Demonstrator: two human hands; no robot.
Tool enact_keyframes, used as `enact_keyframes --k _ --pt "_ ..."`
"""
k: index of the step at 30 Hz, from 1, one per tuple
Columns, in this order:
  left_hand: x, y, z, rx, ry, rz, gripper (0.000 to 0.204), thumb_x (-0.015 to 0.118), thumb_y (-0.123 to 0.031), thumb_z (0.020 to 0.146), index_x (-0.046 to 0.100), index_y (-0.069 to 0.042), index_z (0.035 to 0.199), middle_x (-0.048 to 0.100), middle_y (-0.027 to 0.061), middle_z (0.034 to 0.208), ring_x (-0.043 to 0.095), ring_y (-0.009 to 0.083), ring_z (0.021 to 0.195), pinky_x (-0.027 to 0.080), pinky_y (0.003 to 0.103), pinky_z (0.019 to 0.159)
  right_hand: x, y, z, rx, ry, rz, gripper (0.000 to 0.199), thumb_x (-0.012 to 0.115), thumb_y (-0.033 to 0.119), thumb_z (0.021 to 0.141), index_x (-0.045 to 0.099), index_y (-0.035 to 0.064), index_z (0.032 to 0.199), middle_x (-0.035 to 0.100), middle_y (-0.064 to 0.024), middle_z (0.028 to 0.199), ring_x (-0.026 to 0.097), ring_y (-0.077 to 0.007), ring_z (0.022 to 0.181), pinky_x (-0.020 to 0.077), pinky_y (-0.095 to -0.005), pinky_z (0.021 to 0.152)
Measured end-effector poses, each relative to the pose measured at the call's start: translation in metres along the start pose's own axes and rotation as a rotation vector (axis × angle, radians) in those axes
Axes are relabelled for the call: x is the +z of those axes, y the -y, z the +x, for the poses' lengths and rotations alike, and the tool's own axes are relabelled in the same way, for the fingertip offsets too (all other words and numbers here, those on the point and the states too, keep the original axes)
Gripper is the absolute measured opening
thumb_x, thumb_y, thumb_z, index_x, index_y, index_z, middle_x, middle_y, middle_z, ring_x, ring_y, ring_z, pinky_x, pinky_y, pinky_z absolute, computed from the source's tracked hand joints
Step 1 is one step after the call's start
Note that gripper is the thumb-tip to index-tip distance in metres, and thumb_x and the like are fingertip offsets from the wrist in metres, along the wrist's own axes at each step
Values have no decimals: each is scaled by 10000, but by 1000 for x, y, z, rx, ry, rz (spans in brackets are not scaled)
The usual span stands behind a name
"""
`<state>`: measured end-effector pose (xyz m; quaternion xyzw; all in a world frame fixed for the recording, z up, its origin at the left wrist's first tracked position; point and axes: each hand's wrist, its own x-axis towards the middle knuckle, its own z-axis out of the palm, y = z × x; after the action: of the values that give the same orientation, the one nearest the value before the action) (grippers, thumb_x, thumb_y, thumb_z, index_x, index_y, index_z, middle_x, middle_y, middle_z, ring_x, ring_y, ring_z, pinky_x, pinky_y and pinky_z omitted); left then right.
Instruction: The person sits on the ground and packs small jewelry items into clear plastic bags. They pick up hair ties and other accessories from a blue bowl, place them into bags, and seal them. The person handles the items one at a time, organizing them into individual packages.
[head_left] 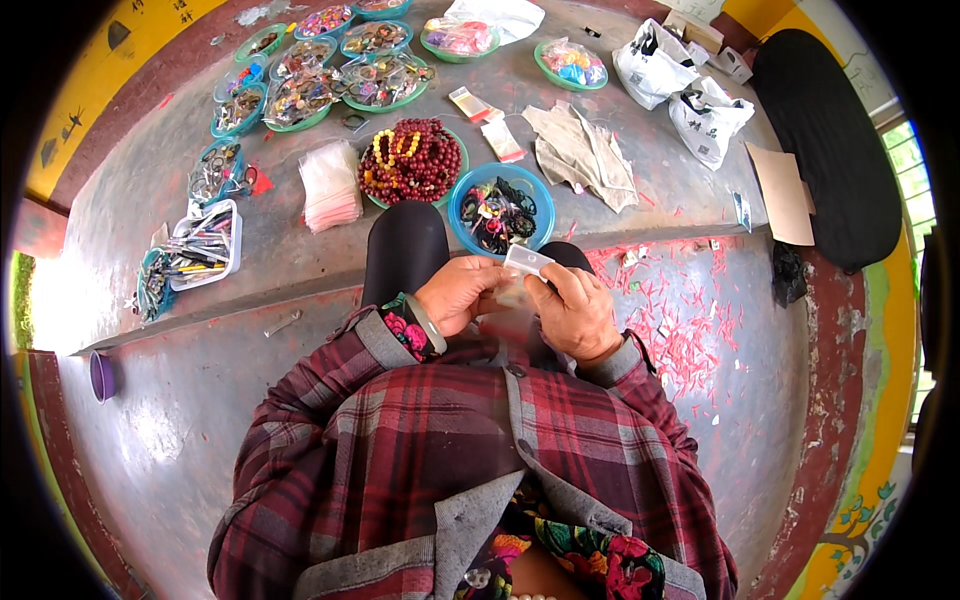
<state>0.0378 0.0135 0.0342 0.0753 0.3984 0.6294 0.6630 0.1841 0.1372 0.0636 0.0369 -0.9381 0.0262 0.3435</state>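
Close in front of my body, both hands meet at a small clear plastic bag (528, 260) whose pale top edge has a round hole. My left hand (458, 293) pinches its left side, fingers curled. On the other side my right hand (577, 312) closes on it with thumb and fingers. The bag's lower part is blurred between the hands. Just beyond them stands a blue bowl (462, 212) of dark cords and small coloured pieces. Left of that, a green bowl (463, 160) carries dark red bead strings (425, 165) with some yellow beads.
A stack of clear bags (330, 185) lies left of the beads. A white tray (236, 240) holds pens, farther left. Several bowls of trinkets fill the back left. Grey cloth (585, 155) and white bags (708, 120) lie right. Red scraps (690, 340) litter the lower floor beyond the ledge.
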Motion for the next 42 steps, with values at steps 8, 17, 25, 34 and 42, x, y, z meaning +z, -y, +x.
enact_keyframes --k 8,17,25,34,42 --pt "-2 -1 0 22 6 -13 205 557 -138 885 587 -1 1034 630 64 951 624 140 835 524 283 711 2 -2 2 112 11 288 159 641 39 701 616 34 858 631 -88 862 599 -236 663 500 -340 586" --pt "0 0 -1 39 -28 -26 226 592 -157 870 582 -9 1041 626 73 987 614 157 892 505 289 782 -4 -2 7 283 13 508 153 663 11 697 623 33 843 636 -108 862 618 -242 697 499 -328 587" --pt "7 0 -3 120 -34 167 209 618 -155 864 601 -9 1013 598 2 859 532 55 703 453 202 628 3 -8 2 668 -20 436 180 708 49 704 613 47 856 578 -76 783 560 -191 617 453 -274 542" --pt "8 -3 -5 103 -24 249 220 614 -170 866 601 -15 1022 578 -16 818 496 46 646 424 190 576 8 -12 -2 548 -65 402 166 697 37 700 610 46 841 554 -57 717 539 -197 583 434 -281 519" --pt "5 0 -2 38 -64 80 221 596 -135 868 598 -1 1044 630 49 940 616 120 805 508 247 669 -2 -9 -4 15 8 -156 222 601 112 657 647 83 872 584 -30 859 569 -154 736 437 -306 597"
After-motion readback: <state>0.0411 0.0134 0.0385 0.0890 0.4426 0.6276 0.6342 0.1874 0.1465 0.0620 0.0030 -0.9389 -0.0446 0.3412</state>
